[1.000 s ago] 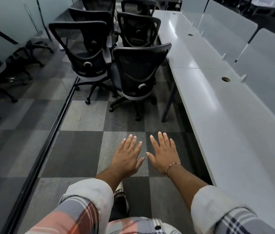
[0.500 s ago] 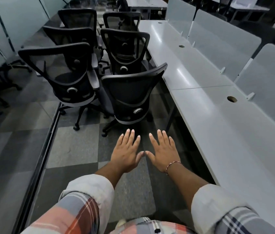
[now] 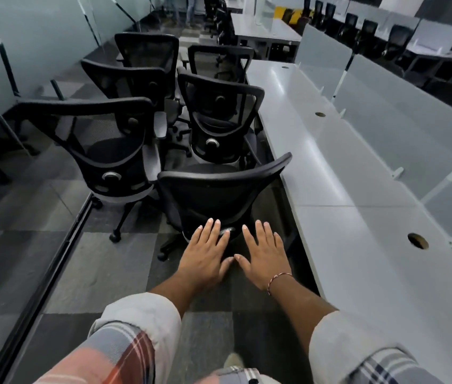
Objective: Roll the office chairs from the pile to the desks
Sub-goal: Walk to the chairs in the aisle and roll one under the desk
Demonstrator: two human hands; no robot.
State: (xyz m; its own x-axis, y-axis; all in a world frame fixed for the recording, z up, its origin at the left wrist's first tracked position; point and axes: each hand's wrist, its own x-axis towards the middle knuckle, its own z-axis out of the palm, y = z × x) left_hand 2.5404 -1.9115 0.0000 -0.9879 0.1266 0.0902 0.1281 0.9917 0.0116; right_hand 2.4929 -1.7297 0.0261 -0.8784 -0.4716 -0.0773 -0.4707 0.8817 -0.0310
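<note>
Several black mesh office chairs stand bunched on the carpet left of a long white desk (image 3: 344, 167). The nearest chair (image 3: 219, 195) has its back turned to me, right beside the desk edge. My left hand (image 3: 205, 253) and my right hand (image 3: 263, 256) are stretched out side by side, palms down, fingers straight and spread, holding nothing. They overlap the lower back of the nearest chair in view; whether they touch it is not clear. A second chair (image 3: 102, 151) stands to its left, a third (image 3: 216, 117) behind it.
A black floor track (image 3: 53, 261) and a glass partition (image 3: 25, 37) border the aisle on the left. Grey divider screens (image 3: 402, 115) stand along the desk's far side, with round cable holes (image 3: 418, 241) in the top. More desks and chairs fill the far room.
I have walked forward: the chairs are much closer and the nearest one now sits right under my outstretched hands. The hands keep the same flat, spread pose.
</note>
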